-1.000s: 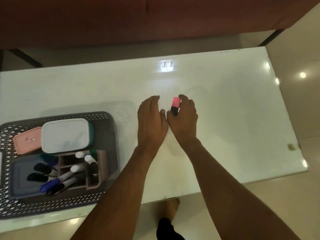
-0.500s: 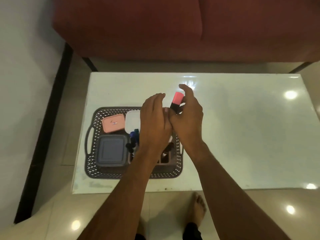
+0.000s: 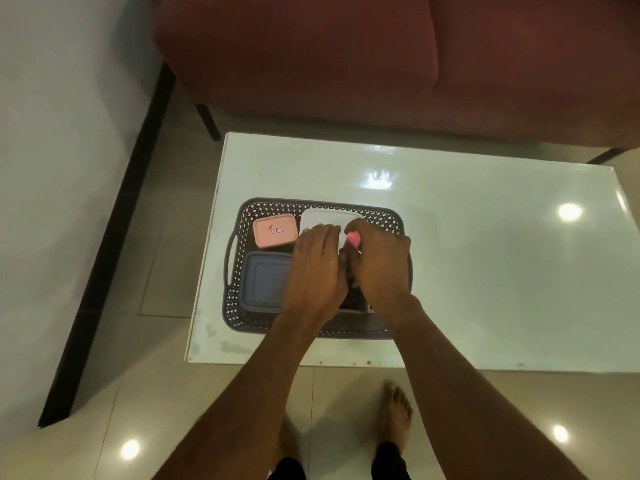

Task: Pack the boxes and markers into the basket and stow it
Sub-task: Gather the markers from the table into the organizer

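Head view showed the right hand (image 3: 379, 263) over the basket (image 3: 322, 206), its fingers pinching a pink-capped marker (image 3: 352, 240); the left hand (image 3: 317, 268) hovered alongside, fingers relaxed. Lowering the marker upright, cap up, seemed wisest. Beneath the basket lay a glossy white table (image 3: 485, 271); beyond it, a red sofa (image 3: 346, 64).

Home living rm: dark red upholstered sofa (image 3: 346, 57) on black legs right behind low glossy white rectangular worktop (image 3: 485, 271), polished beige floor tiles (image 3: 166, 375) w/ ceiling-light reflections, plain white wall (image 3: 62, 133) w/ black skirting, person's bare feet (image 3: 396, 414) on tiles.
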